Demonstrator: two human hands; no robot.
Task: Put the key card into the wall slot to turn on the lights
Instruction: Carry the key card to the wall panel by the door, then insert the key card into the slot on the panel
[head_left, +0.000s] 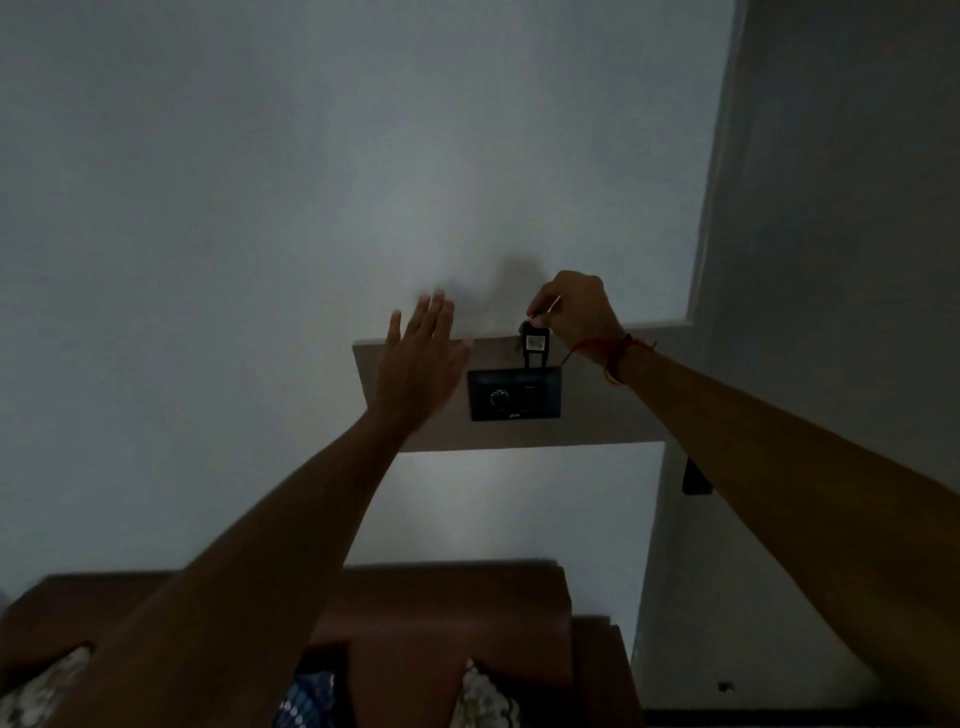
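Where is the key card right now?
In the head view, right of centre: the key card hangs from the right hand, its lower end at the top edge of the dark wall panel.

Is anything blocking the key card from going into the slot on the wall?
Nothing visible does. The right hand holds the key card just above the dark wall panel; the open left hand is off to the side.

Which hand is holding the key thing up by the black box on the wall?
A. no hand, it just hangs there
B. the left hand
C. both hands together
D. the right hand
D: the right hand pinches the key card above the black wall panel, while the left hand is spread open and holds nothing.
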